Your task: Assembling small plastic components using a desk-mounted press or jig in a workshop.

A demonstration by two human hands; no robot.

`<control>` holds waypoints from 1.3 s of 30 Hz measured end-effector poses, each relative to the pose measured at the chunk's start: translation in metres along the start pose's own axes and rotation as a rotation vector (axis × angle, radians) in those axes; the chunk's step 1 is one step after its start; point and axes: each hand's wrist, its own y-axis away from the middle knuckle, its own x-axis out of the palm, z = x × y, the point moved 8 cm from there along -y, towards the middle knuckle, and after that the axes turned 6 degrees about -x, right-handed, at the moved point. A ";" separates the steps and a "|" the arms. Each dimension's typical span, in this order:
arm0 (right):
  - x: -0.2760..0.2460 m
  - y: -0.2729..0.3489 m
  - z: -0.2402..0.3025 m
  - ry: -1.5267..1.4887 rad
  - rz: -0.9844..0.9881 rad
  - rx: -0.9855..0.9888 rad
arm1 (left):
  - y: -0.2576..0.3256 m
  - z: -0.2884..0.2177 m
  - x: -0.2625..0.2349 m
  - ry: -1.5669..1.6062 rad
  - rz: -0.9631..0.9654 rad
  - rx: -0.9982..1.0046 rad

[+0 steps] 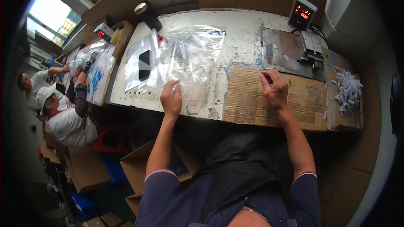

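Note:
My left hand (171, 101) is over the near edge of the worktable, its fingers curled and its thumb close to the index finger. Its fingertips come up against the near left part of a clear plastic bag (189, 59) lying on the white tabletop. Whatever may be between those fingers is too small to tell. Above a worn corrugated cardboard sheet (248, 96) is my right hand (275, 90), with thumb and fingertips drawn together in a pinch. Anything held there is hidden. Left of the bag, a dark rectangular plate (144, 65) lies on clear film (132, 69).
Small white tubular pieces (348, 89) are heaped in a cardboard tray (357, 120) at the right. Behind the sheet stand a metal fixture (311, 46) and a red-digit display (302, 13). A dark bottle (147, 16) stands at the back left. Two people work at the left bench.

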 end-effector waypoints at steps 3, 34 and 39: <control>-0.109 0.041 -0.052 0.213 -0.225 0.098 | 0.038 -0.024 0.027 0.046 -0.030 -0.009; -0.293 0.107 -0.188 0.690 -0.270 0.756 | 0.131 -0.357 0.391 0.584 0.791 0.368; -0.267 0.088 -0.163 0.627 -0.202 0.515 | 0.115 -0.342 0.390 0.669 0.766 0.161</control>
